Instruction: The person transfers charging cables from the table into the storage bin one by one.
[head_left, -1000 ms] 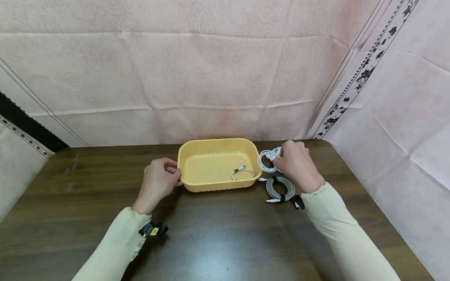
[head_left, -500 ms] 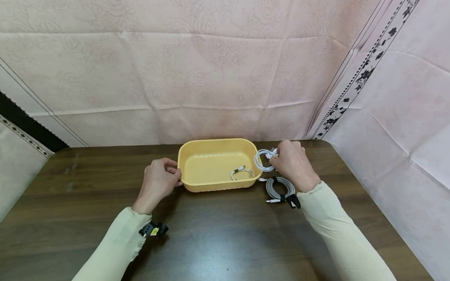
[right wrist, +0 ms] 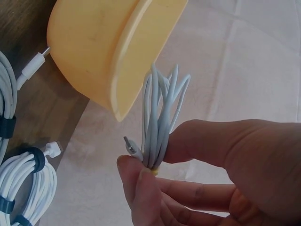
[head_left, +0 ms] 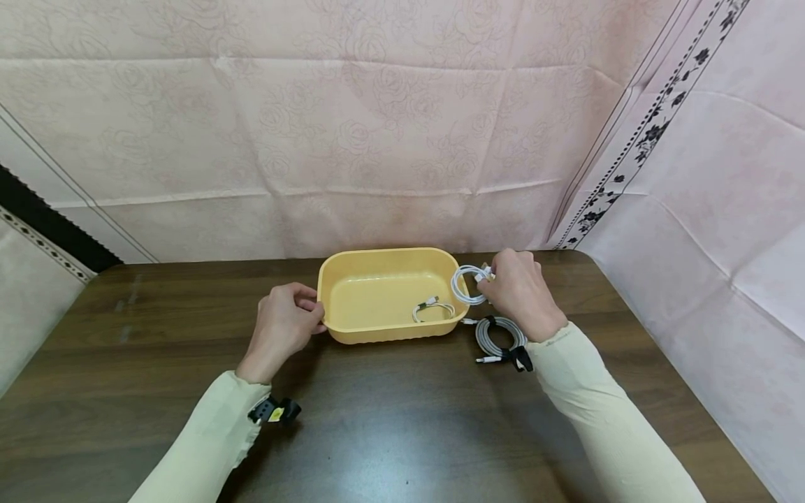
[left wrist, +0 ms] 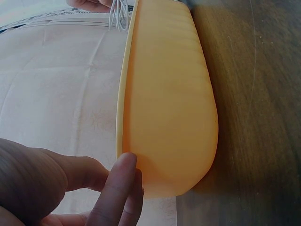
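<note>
My left hand pinches the left end of a yellow plastic tray, thumb and fingers at the rim in the left wrist view. My right hand holds a coiled white cable by its bound end. The loops stick out from the fingertips, and a small metal plug shows beside the index finger. In the head view this coil overlaps the tray's right rim; in the right wrist view it hangs close beside that rim. Inside the tray, towards the right, lies a small white cable with its connector showing.
A grey cable coil with black ties lies on the wooden table, right of the tray. Another white coil with dark ties shows in the right wrist view. A pale patterned cloth hangs behind the table.
My right hand has moved left with the white cable coil, bringing it from beside the tray to over its right rim. The left hand and the tray have stayed put.
</note>
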Action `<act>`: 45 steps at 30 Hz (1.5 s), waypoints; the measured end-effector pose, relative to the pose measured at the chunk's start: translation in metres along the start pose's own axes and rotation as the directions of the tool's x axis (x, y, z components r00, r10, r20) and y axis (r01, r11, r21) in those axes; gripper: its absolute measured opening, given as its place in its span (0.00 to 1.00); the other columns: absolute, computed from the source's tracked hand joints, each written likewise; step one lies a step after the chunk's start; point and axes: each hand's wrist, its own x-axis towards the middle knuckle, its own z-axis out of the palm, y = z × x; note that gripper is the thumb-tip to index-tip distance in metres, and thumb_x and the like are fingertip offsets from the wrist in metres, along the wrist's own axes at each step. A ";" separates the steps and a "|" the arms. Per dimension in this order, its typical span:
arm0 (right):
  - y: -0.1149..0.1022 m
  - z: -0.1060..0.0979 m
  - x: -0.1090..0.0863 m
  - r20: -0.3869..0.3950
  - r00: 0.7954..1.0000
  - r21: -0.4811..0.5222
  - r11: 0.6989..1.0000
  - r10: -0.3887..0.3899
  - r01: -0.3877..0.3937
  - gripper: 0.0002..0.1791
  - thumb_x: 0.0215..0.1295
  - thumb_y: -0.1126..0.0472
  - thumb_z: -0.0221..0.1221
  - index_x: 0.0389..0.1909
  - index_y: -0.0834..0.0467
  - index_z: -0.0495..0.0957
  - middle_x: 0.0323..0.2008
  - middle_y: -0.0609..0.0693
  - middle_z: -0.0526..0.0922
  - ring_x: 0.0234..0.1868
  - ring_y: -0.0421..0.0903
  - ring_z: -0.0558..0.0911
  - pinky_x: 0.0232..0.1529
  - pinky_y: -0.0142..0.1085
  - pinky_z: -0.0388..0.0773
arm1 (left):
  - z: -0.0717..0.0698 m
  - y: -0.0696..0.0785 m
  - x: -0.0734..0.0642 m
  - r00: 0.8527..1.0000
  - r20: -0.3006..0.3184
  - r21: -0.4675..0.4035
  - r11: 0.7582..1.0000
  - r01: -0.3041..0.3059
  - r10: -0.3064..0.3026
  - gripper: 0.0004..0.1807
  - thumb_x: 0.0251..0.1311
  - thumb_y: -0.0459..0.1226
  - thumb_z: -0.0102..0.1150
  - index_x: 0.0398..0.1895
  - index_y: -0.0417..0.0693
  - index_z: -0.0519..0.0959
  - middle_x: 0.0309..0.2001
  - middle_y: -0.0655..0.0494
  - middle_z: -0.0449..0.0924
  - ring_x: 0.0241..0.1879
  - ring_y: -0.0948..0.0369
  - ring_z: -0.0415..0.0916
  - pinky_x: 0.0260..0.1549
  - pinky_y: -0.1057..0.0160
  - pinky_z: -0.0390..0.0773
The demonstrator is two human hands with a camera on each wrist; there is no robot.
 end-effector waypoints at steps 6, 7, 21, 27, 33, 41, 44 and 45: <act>-0.001 0.001 0.002 0.002 1.000 0.001 1.000 0.000 0.000 0.19 0.51 0.66 0.60 0.09 0.51 0.63 0.14 0.43 0.61 0.18 0.48 0.70 0.16 0.36 0.67 | 0.000 0.000 0.000 1.000 -0.001 0.006 1.000 0.003 -0.003 0.17 0.65 0.33 0.57 0.54 0.32 0.79 0.40 0.40 0.86 0.25 0.65 0.85 0.25 0.68 0.86; -0.001 0.001 0.002 0.003 1.000 0.001 1.000 0.000 0.000 0.19 0.51 0.66 0.60 0.09 0.51 0.64 0.14 0.43 0.62 0.18 0.48 0.71 0.17 0.36 0.67 | 0.000 0.000 0.000 1.000 -0.001 0.008 1.000 0.002 -0.002 0.17 0.65 0.33 0.57 0.54 0.32 0.79 0.40 0.40 0.86 0.25 0.65 0.85 0.25 0.68 0.86; -0.003 0.004 0.009 0.000 1.000 -0.007 1.000 -0.009 0.009 0.18 0.46 0.68 0.57 0.08 0.50 0.59 0.15 0.42 0.55 0.19 0.48 0.66 0.15 0.37 0.62 | 0.000 0.000 0.000 1.000 0.004 0.006 1.000 0.000 0.000 0.17 0.65 0.33 0.57 0.54 0.32 0.79 0.40 0.40 0.86 0.25 0.65 0.85 0.25 0.68 0.85; -0.006 0.005 0.010 0.019 1.000 -0.016 1.000 0.007 -0.007 0.19 0.47 0.67 0.57 0.09 0.50 0.59 0.15 0.42 0.57 0.19 0.48 0.67 0.15 0.37 0.63 | 0.000 0.000 0.000 1.000 0.003 0.005 1.000 -0.001 0.001 0.17 0.65 0.33 0.56 0.55 0.32 0.79 0.40 0.40 0.86 0.25 0.65 0.85 0.25 0.68 0.85; -0.011 0.005 0.012 0.027 1.000 -0.010 1.000 -0.012 0.013 0.20 0.49 0.69 0.56 0.08 0.50 0.58 0.14 0.41 0.55 0.18 0.45 0.64 0.17 0.35 0.64 | 0.000 -0.001 0.000 1.000 0.001 0.005 1.000 -0.001 0.001 0.17 0.65 0.33 0.57 0.54 0.32 0.79 0.40 0.40 0.86 0.25 0.65 0.85 0.25 0.68 0.85; -0.014 0.008 0.015 0.045 0.999 -0.002 1.000 0.000 0.001 0.21 0.53 0.68 0.58 0.09 0.51 0.59 0.14 0.41 0.55 0.16 0.43 0.64 0.14 0.33 0.64 | 0.000 0.000 0.000 1.000 -0.001 0.005 1.000 -0.002 0.002 0.17 0.65 0.33 0.57 0.54 0.32 0.79 0.40 0.40 0.86 0.25 0.65 0.85 0.25 0.68 0.86; -0.015 0.009 0.016 0.039 0.999 0.000 1.000 -0.006 0.006 0.21 0.53 0.68 0.58 0.09 0.51 0.59 0.14 0.41 0.55 0.16 0.43 0.63 0.15 0.34 0.64 | 0.000 0.000 0.000 1.000 0.000 0.007 1.000 -0.001 0.001 0.17 0.65 0.33 0.57 0.54 0.32 0.79 0.40 0.41 0.86 0.25 0.65 0.85 0.25 0.68 0.85; -0.015 0.010 0.016 0.035 0.999 0.002 1.000 -0.010 0.010 0.21 0.52 0.68 0.58 0.09 0.51 0.59 0.14 0.41 0.54 0.16 0.43 0.63 0.15 0.34 0.64 | -0.001 0.000 0.000 1.000 0.000 0.008 1.000 0.000 0.000 0.17 0.65 0.33 0.57 0.55 0.32 0.79 0.40 0.41 0.86 0.25 0.65 0.85 0.25 0.68 0.85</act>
